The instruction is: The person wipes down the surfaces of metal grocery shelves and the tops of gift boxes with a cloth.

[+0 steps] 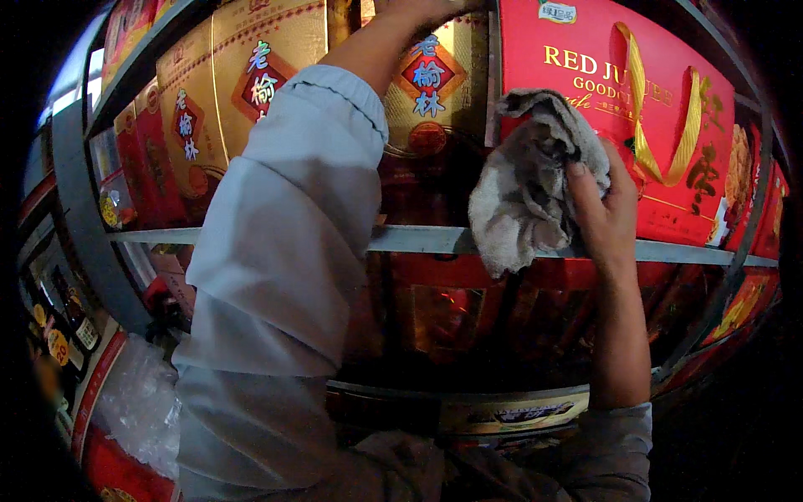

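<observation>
My right hand (609,205) grips a crumpled, grey, stained rag (535,192), thumb pressed on its near side. The rag hangs in front of the shelf edge and covers part of a red gift box (585,25) with yellow ribbon handles (693,125). My left arm, in a light grey sleeve, stretches up across the picture. At the upper edge, my left hand (425,12) is by the top of a gold and red box (456,92); its fingers are mostly cut off or in shadow, so whether it holds anything is hidden.
A metal shelf rail (427,239) runs across below the boxes. More gold boxes (230,75) stand left, behind my sleeve. Red boxes (443,314) fill the shelf below. Clear plastic wrapping (142,406) and dark bottles (79,322) are at lower left. Grey uprights (75,184) frame the shelf.
</observation>
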The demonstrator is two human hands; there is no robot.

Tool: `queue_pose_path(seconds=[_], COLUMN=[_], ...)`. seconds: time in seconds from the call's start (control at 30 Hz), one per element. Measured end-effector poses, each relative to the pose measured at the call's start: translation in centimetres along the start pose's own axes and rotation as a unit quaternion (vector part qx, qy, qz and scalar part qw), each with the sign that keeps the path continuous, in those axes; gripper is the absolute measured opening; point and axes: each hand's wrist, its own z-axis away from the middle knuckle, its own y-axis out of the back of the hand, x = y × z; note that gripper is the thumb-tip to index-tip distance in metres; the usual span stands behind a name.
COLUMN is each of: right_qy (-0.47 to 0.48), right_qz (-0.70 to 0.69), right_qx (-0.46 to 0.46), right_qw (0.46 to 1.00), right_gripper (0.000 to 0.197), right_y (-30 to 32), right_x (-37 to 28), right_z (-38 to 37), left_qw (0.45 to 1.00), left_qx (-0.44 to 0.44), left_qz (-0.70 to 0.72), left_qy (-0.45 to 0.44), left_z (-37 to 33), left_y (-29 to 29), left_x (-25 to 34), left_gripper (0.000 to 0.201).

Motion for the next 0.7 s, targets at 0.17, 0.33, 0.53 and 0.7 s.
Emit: queue_pose_path(seconds=[0.17, 0.33, 0.53, 0.7], right_qy=[-0.018, -0.01, -0.009, 0.006], right_qz=[-0.02, -0.013, 0.01, 0.015], right_qx=[-0.002, -0.01, -0.001, 0.001], right_qw=[1.0, 1.0, 1.0, 1.0], right_gripper=[0.028, 0.026, 0.026, 0.026], right_y=[0.0, 0.1, -0.3, -0.3], right_x=[-0.1, 0.0, -0.2, -0.3], right_z=[0.0, 0.0, -0.1, -0.2], left_qw=[0.971, 0.962, 0.986, 0.987], left_qx=[0.006, 0.017, 0.024, 0.157], left_qz=[0.238, 0.255, 0.136, -0.019], left_qy=[-0.015, -0.092, -0.09, 0.004], left_z=[-1.8, -3.1, -2.5, 1.0], left_y=[-1.4, -2.0, -0.5, 1.1], left_x=[-3.1, -4.5, -2.9, 0.9], left_gripper=[0.1, 0.107, 0.092, 0.078])
